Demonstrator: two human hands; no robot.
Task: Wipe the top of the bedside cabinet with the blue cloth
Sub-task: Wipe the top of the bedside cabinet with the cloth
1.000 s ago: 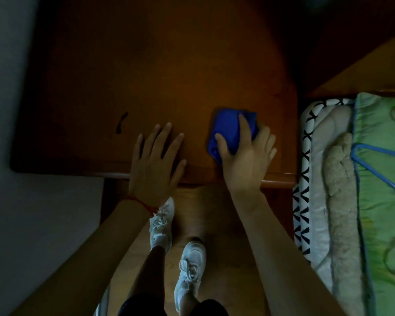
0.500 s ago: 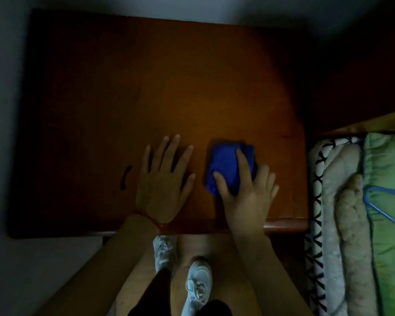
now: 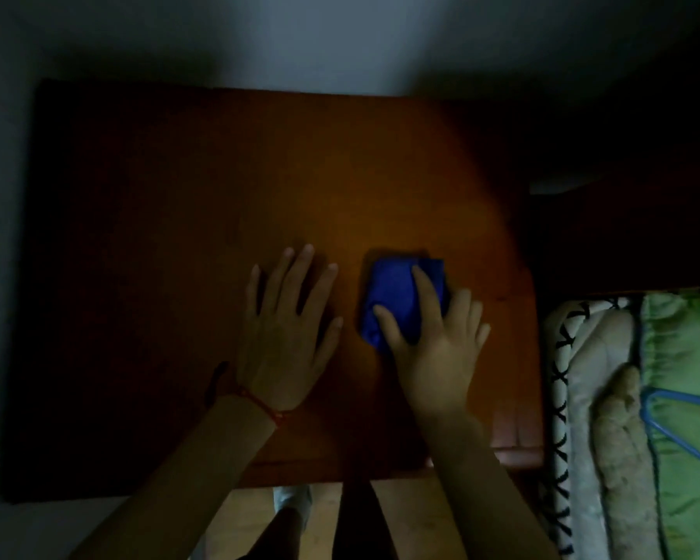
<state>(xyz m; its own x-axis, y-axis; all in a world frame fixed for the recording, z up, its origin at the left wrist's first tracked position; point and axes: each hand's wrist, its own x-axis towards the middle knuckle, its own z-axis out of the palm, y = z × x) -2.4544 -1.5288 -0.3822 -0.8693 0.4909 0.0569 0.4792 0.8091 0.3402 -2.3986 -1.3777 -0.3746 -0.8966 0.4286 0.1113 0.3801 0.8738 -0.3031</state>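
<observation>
The brown wooden cabinet top fills the dim middle of the head view. A bunched blue cloth lies on its right half. My right hand presses flat on the cloth, fingers straight and spread, covering its near right part. My left hand rests flat on the bare wood just left of the cloth, fingers spread, apart from the cloth. A red string circles my left wrist.
A small dark mark sits on the wood by my left wrist. A bed with patterned edging and green bedding adjoins the cabinet's right side. A pale wall runs behind. Wooden floor shows below.
Both hands and the cloth have moved away from the front edge toward the cabinet's middle. The view has tilted up, showing the back wall.
</observation>
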